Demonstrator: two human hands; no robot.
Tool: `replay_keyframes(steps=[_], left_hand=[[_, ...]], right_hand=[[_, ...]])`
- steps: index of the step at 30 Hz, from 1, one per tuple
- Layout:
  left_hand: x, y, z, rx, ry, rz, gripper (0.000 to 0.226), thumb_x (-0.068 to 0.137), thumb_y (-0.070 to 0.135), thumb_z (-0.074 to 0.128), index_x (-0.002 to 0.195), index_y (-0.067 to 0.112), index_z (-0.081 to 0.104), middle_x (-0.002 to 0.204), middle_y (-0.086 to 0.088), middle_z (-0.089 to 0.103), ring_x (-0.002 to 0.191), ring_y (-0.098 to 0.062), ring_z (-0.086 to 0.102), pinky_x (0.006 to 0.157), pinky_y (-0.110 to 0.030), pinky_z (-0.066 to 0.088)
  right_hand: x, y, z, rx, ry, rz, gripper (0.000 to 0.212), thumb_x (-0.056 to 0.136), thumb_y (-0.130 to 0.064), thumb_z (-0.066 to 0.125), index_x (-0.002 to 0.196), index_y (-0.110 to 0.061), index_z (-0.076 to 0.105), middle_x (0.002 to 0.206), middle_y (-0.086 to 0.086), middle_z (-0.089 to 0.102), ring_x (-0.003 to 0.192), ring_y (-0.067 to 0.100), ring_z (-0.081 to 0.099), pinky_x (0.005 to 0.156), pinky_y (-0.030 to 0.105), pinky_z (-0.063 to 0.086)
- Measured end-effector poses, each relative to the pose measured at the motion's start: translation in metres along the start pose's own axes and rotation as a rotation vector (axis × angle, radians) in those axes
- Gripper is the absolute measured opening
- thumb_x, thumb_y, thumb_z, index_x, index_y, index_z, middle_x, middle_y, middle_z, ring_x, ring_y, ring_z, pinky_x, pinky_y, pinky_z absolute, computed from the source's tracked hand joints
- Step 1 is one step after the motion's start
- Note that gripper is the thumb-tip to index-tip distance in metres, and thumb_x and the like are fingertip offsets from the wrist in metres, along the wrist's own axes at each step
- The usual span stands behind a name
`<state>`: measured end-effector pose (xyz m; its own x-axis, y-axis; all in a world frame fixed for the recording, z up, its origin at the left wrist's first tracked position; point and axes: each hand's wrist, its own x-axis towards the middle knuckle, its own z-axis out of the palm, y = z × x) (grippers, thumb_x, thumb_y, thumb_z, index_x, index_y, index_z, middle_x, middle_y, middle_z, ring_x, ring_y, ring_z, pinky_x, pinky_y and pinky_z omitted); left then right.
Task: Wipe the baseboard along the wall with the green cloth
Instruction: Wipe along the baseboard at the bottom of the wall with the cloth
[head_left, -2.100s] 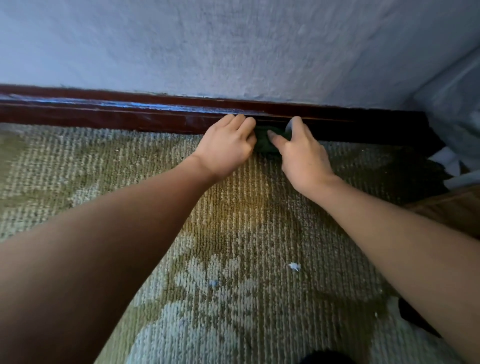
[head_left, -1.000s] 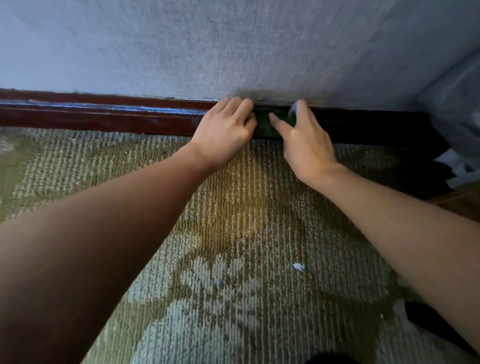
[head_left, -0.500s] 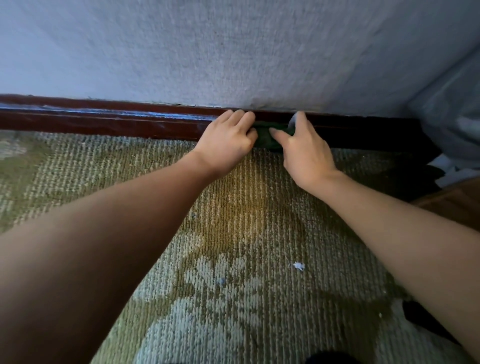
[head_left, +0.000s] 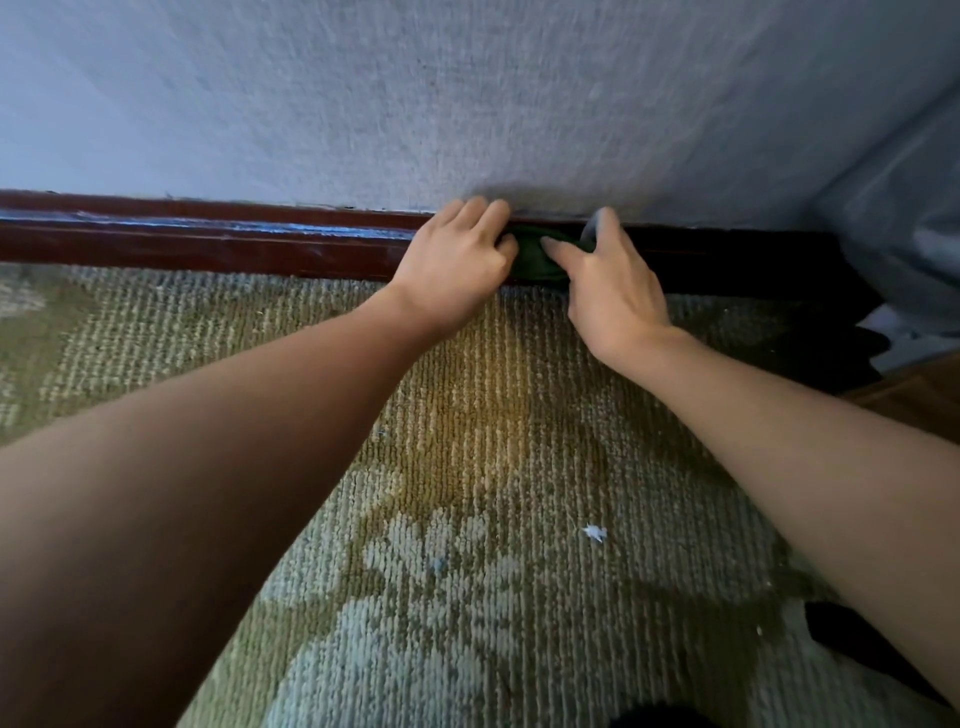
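Note:
A dark reddish-brown baseboard (head_left: 208, 244) runs along the foot of a pale blue-grey wall. A dark green cloth (head_left: 532, 257) is bunched against it near the middle of the view, mostly hidden between my hands. My left hand (head_left: 457, 265) grips the cloth's left side with curled fingers reaching onto the baseboard's top edge. My right hand (head_left: 608, 275) holds its right side, thumb pressed on the cloth and fingers over the top of the baseboard.
A green and beige patterned carpet (head_left: 467, 441) covers the floor, with a small white scrap (head_left: 595, 532) on it. Grey-blue fabric (head_left: 904, 234) hangs at the right, over a brown wooden edge (head_left: 919, 395). A dark object (head_left: 852, 644) lies at the lower right.
Both hands with the cloth have shifted up and down along the baseboard face, staying at about the same spot along the wall. The grip is unchanged.

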<state>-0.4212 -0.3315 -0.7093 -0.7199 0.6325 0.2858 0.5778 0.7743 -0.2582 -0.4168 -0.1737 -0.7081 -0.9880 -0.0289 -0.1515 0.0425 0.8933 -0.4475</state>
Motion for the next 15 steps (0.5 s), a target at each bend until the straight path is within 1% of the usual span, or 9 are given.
replay_keyframes(steps=[3,6,10,11,13,14,15], left_hand=[[0.0,0.002,0.003,-0.069,-0.018,-0.036,0.008,0.069,-0.001,0.063,0.075,-0.002,0.068,0.078,-0.018,0.063,0.07,-0.031,0.061,0.061,-0.032,0.049],[0.001,0.004,0.002,-0.126,-0.023,-0.064,0.007,0.069,-0.004,0.062,0.075,-0.006,0.066,0.08,-0.022,0.061,0.073,-0.035,0.061,0.063,-0.036,0.05],[0.003,0.004,-0.001,-0.153,-0.052,-0.085,0.008,0.072,-0.006,0.062,0.079,-0.008,0.065,0.087,-0.025,0.06,0.079,-0.038,0.059,0.068,-0.04,0.048],[0.003,0.004,-0.003,-0.144,-0.072,-0.069,0.008,0.07,-0.006,0.063,0.077,-0.007,0.065,0.085,-0.025,0.061,0.077,-0.038,0.059,0.067,-0.038,0.048],[0.003,0.003,-0.007,-0.102,-0.107,-0.038,0.009,0.062,-0.006,0.069,0.07,-0.005,0.065,0.077,-0.021,0.062,0.069,-0.035,0.061,0.06,-0.033,0.05],[0.002,0.001,-0.008,-0.075,-0.099,-0.038,0.01,0.059,-0.005,0.071,0.068,-0.004,0.066,0.076,-0.02,0.062,0.067,-0.033,0.061,0.059,-0.032,0.05],[0.002,0.0,-0.011,-0.064,-0.111,-0.052,0.011,0.06,-0.005,0.071,0.07,-0.004,0.066,0.078,-0.02,0.062,0.07,-0.033,0.061,0.061,-0.032,0.05]], right_hand=[[0.001,0.003,0.004,-0.019,-0.017,-0.003,0.037,0.097,-0.035,0.033,0.127,-0.017,0.043,0.102,-0.005,0.029,0.086,0.018,0.037,0.066,0.03,0.024],[0.003,0.004,0.005,0.002,-0.031,0.011,0.036,0.097,-0.035,0.033,0.126,-0.017,0.044,0.102,-0.005,0.03,0.083,0.015,0.034,0.067,0.03,0.025],[0.006,-0.001,0.002,0.025,-0.041,0.039,0.032,0.096,-0.032,0.036,0.123,-0.017,0.046,0.1,-0.003,0.033,0.082,0.018,0.038,0.067,0.032,0.025],[0.005,-0.004,0.001,0.002,-0.048,0.036,0.031,0.096,-0.029,0.037,0.122,-0.016,0.047,0.102,0.0,0.036,0.085,0.022,0.042,0.067,0.033,0.027],[0.004,-0.01,0.001,-0.096,-0.032,-0.003,0.03,0.094,-0.016,0.041,0.122,-0.013,0.05,0.113,0.012,0.041,0.099,0.031,0.047,0.073,0.038,0.036],[0.004,-0.011,0.002,-0.122,-0.027,-0.025,0.031,0.093,-0.013,0.041,0.122,-0.012,0.05,0.117,0.015,0.041,0.103,0.033,0.047,0.076,0.039,0.039],[0.005,-0.015,0.002,-0.102,-0.021,-0.018,0.032,0.093,-0.014,0.041,0.123,-0.012,0.049,0.113,0.014,0.041,0.104,0.033,0.047,0.075,0.038,0.037]])
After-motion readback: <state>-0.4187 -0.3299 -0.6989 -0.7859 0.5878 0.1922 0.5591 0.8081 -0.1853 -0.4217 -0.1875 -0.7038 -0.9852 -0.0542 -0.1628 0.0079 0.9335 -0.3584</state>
